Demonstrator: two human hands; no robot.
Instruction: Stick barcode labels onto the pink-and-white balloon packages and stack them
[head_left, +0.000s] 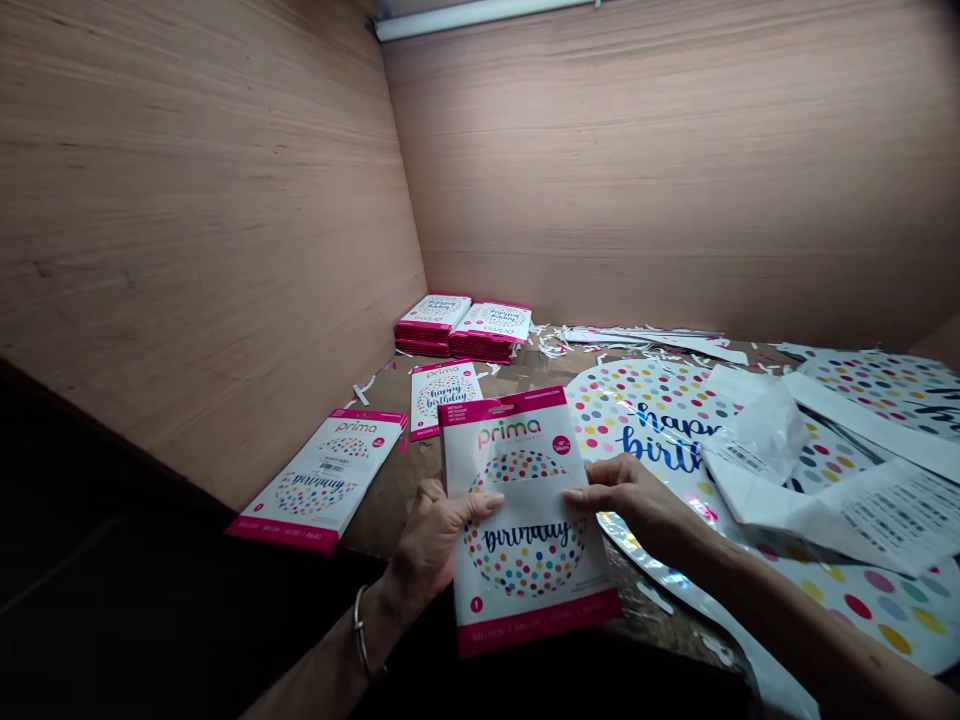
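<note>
Both hands hold a white and pink balloon packet (pixel 525 570) with dotted print, upright in front of me. My left hand (pixel 435 535) grips its left edge, thumb on the front. My right hand (pixel 637 500) pinches the right edge, thumb also on the front. A blank white strip (pixel 525 504) crosses the printed dotted circle between the thumbs. To the left lies another packet (pixel 319 485) with a small barcode label on its front. Just behind the held packet, a further balloon packet (pixel 444 390) rests on the table, partly covered.
Two stacks of packets (pixel 491 325) stand in the back corner against the wooden panels (pixel 660 170). Flat dotted balloons (pixel 615 400) spread over the right side, with barcode label sheets (pixel 892 510) on top. Paper strips (pixel 660 340) and scraps litter the brown table (pixel 379 505).
</note>
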